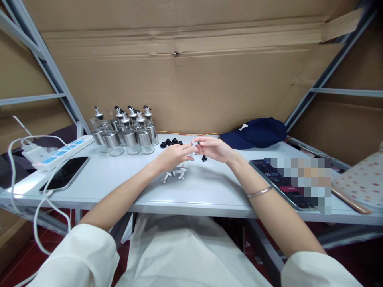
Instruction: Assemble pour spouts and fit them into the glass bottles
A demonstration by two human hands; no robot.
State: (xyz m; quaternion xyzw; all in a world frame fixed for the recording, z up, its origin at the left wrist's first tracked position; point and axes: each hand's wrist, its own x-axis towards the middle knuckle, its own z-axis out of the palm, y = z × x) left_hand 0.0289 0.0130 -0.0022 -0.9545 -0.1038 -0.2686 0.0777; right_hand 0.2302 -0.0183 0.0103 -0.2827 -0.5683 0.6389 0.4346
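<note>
Two hands meet over the middle of the white table (pixel 98 179): your left hand (pixel 173 156) and right hand (pixel 214 148) pinch one small pourer spout (pixel 196 144) between nearly closed fingertips, though how tightly you cannot tell. You should find it light, stiff and slick, so hold it by its body, not its thin tip. Just near of your hands lie loose metal spouts (pixel 175 173), a black cap (pixel 204 158) to the right, more black caps (pixel 171 142) and glass oil bottles (pixel 128 133) far left.
</note>
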